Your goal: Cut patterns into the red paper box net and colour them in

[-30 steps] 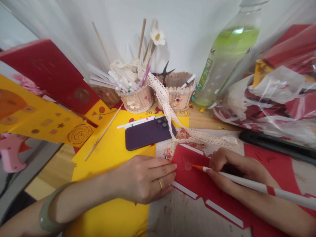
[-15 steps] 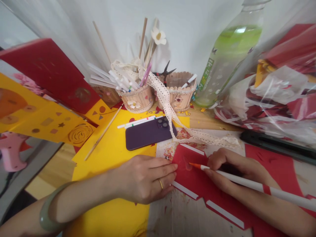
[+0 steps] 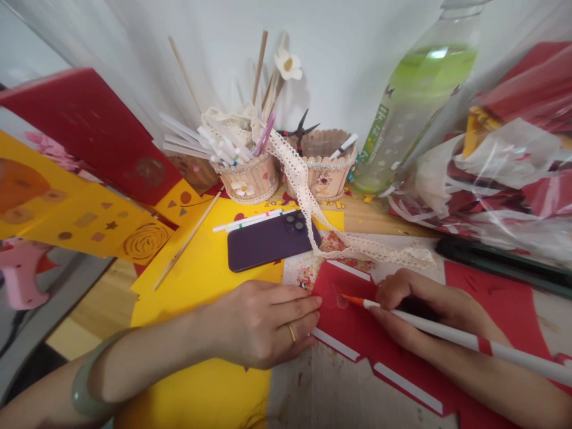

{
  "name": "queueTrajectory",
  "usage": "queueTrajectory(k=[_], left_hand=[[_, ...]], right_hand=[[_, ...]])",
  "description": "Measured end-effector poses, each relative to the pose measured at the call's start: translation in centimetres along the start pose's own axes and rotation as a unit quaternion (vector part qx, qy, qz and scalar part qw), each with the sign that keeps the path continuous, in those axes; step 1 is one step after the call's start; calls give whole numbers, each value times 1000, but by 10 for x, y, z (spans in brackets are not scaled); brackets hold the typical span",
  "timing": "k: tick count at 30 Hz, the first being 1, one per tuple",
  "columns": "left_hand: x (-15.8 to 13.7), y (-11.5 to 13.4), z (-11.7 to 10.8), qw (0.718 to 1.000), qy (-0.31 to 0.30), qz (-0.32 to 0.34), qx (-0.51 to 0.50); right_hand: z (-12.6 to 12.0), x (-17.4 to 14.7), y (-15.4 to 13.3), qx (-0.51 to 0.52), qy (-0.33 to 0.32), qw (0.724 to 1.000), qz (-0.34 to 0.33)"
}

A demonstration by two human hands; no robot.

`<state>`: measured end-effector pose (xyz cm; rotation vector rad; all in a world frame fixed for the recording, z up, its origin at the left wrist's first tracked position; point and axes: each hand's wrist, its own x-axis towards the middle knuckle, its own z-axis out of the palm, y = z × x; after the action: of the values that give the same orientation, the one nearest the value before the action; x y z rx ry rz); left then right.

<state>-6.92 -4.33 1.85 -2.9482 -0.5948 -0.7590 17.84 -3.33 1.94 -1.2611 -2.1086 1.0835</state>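
Observation:
My left hand (image 3: 270, 322), wearing a ring, holds the left edge of a red paper card (image 3: 344, 325) with its fingers close together; its thumb is hidden. White strips run along some of the card's edges. My right hand (image 3: 420, 304) is closed around a white felt-tip pen (image 3: 440, 325). The pen's orange tip touches the card, where a faint drawn outline shows. Just behind my left hand lies a dark purple phone (image 3: 263, 241), on yellow paper (image 3: 179, 345).
Behind the phone stand two wooden-stick pots, one (image 3: 248, 179) with pens, the other (image 3: 322, 179) with pliers. Lace ribbon (image 3: 297, 173) trails towards the card. A green drink bottle (image 3: 415, 101) and plastic bag (image 3: 496, 161) are right; a pink glue gun (image 3: 22, 271) is left.
Almost nothing differs. The pen's tip has shifted very slightly to the left on the card; my left hand keeps its place.

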Motion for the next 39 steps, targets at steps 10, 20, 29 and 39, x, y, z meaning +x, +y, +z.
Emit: queueTrajectory(k=[10, 20, 29, 39], left_hand=[[0, 0, 1, 1000, 4, 0, 2], [1, -1, 1, 1000, 7, 0, -5], [0, 0, 1, 1000, 2, -1, -5], [0, -1, 1, 1000, 4, 2, -4]], right_hand=[[1, 1, 0, 4, -12, 1000, -3], [3, 2, -4, 19, -6, 1000, 14], [-1, 0, 0, -10, 9, 1000, 5], [4, 0, -1, 40, 24, 999, 26]])
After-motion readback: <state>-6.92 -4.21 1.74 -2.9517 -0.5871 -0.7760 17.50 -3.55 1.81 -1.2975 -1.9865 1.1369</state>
